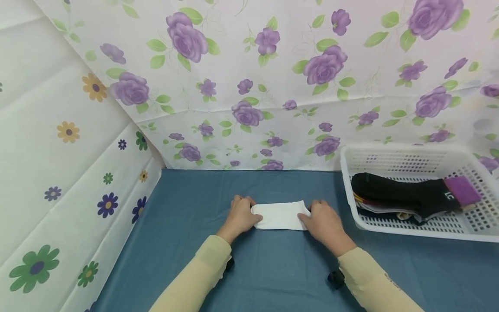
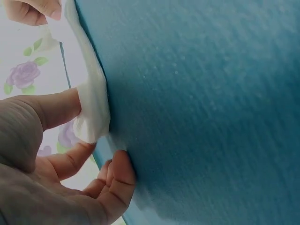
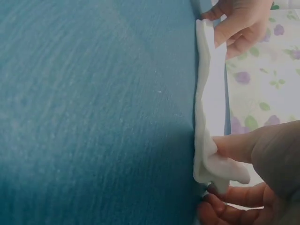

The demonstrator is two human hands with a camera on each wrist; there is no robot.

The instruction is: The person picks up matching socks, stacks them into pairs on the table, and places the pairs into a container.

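A folded white sock lies flat across the blue cloth, its long side running left to right. My left hand pinches its left end, thumb on top and index finger at the edge. In the left wrist view, the other fingers of the left hand curl beside the sock, close to the cloth. The right end is pinched by my right hand. In the right wrist view, the thumb of the right hand presses on the layered end of the sock, where a flap sticks out.
A white perforated basket stands at the right, holding a pile of socks, with a black and purple sock on top. Blue cloth covers the table. Flowered sheets hang behind and at the left.
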